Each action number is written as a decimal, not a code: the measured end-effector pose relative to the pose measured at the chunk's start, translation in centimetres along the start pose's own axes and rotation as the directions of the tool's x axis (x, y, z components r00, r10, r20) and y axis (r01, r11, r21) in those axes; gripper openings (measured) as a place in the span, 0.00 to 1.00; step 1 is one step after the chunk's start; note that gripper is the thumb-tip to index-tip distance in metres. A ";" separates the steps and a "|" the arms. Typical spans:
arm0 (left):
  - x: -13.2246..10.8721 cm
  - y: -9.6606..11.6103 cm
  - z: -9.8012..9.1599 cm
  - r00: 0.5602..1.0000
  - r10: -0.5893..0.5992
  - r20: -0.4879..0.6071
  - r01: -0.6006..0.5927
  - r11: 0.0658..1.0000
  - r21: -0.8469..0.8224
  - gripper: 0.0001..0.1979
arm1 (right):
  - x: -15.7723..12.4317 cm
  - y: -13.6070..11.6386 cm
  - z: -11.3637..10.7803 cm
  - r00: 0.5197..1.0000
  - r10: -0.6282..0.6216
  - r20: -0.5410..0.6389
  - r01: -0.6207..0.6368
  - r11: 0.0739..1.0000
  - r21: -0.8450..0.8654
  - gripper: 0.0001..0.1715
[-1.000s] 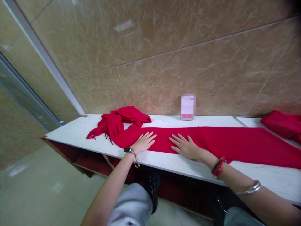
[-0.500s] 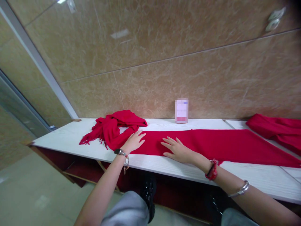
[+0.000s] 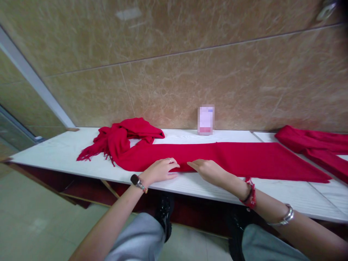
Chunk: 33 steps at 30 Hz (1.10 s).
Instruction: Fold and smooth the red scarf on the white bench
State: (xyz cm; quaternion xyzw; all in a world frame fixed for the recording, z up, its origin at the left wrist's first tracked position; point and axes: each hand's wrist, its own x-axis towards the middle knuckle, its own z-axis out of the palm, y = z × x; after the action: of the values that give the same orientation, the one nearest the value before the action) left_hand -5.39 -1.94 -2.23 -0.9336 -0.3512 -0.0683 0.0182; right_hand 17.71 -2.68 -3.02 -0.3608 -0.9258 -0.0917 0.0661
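A long red scarf (image 3: pixel 244 159) lies flattened along the white tabletop, its left part running into a crumpled heap (image 3: pixel 136 130) with fringe. Over the scarf's near edge rests my left hand (image 3: pixel 160 169), thumb and fingers apart, the thumb close to the white surface. My right hand (image 3: pixel 209 170) sits a short way to the right at the same edge. Its fingers are bent and drawn together on the cloth, and the thumb is hidden. A small gap of red fabric separates the two sets of fingertips.
A phone-like upright device (image 3: pixel 206 120), blurred out, leans against the tiled wall (image 3: pixel 174 83). Another red cloth (image 3: pixel 312 145) lies folded at the right. The white tabletop (image 3: pixel 54 152) has dark red shelving (image 3: pixel 81 190) beneath it.
Both hands have gone from lying flat and spread on the scarf to its near edge, closer together. The right fingers have drawn in. The camera view has shifted slightly.
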 end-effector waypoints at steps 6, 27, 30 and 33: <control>0.6 2.0 1.1 0.997 -0.024 -0.079 0.043 0.966 0.257 0.08 | 0.2 -0.5 0.2 0.999 -0.009 -0.047 0.005 0.996 -0.087 0.10; 0.3 -1.1 -1.5 0.980 0.113 0.161 -0.043 0.922 -0.385 0.16 | 0.1 -0.3 -0.3 0.966 -0.210 -0.148 0.246 0.924 0.293 0.16; 0.4 -1.4 -1.6 0.989 0.022 0.147 0.034 0.928 -0.370 0.13 | 0.8 -0.4 -0.6 0.978 -0.152 -0.146 0.198 0.900 0.389 0.17; 0.5 -1.0 -0.4 0.991 -0.123 0.062 0.136 0.943 -0.303 0.13 | 1.2 -0.5 0.0 0.994 0.034 -0.106 0.005 0.939 0.343 0.20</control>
State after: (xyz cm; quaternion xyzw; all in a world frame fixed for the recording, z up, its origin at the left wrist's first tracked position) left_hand -5.75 -0.94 -1.76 -0.9014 -0.3970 -0.1033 -0.1387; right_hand 16.49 -2.26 -2.88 -0.3450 -0.9198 0.0515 0.1796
